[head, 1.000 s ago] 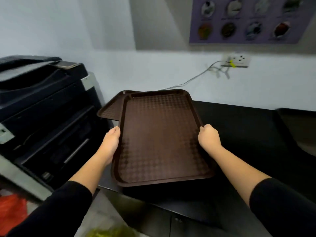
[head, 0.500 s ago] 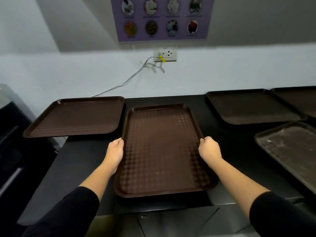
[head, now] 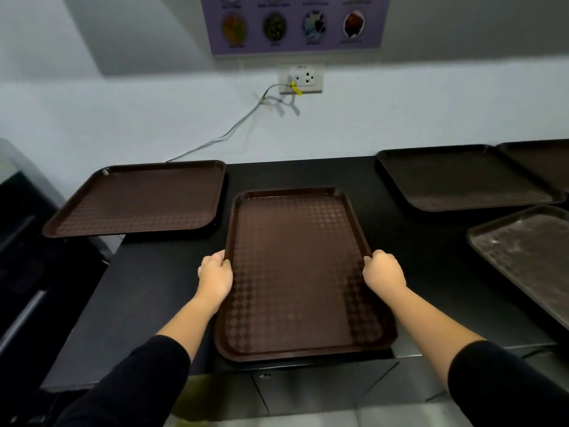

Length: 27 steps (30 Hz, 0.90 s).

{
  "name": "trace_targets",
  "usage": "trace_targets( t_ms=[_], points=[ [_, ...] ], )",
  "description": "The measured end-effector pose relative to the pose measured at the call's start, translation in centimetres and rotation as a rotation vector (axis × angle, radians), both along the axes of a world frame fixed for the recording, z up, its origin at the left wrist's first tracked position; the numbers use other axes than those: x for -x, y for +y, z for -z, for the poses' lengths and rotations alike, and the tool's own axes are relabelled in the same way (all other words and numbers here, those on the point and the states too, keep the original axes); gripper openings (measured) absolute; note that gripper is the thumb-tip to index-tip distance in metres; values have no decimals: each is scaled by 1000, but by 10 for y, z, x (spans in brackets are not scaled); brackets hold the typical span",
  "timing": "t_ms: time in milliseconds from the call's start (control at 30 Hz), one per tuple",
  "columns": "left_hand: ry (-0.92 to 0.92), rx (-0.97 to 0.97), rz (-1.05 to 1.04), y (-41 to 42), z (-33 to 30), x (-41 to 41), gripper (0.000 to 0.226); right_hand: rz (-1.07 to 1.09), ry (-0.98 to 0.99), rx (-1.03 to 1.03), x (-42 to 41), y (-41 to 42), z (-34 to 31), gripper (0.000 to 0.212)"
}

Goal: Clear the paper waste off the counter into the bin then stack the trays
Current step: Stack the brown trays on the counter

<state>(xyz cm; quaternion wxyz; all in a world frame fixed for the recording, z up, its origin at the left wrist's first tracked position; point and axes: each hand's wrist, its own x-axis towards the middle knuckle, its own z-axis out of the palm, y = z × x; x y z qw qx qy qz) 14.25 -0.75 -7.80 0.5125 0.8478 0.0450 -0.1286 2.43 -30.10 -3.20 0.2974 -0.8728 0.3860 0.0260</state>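
Left hand [head: 215, 277] and right hand [head: 383, 272] grip brown tray [head: 295, 272] by long edges over black counter [head: 400, 241].

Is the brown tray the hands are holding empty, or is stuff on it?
Empty. The held tray shows only its bare checkered surface, gripped at its sides by the left hand and right hand.

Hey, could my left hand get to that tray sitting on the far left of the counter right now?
Probably not yet: the left hand and the right hand both grip the held tray. The path to the left tray looks free across bare counter.
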Motion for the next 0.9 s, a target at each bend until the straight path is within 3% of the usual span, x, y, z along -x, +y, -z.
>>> trace_targets(
  t_ms=[100,200,367,533,900],
  points=[
    [21,-18,-3,10,39,-23,48,-3,48,-6,-6,4,-5,32],
    [25,18,-65,9,34,-24,67,-71,28,144,-19,15,-16,40],
    [-20,91,-265,12,-32,-4,20,-302,-53,333,-47,30,-34,42],
    [31,126,-419,38,-33,-21,45,-479,-101,254,-77,49,-43,38],
    [123,300,-679,68,-52,-82,54,-1070,-144,209,-159,140,-40,37]
  ],
)
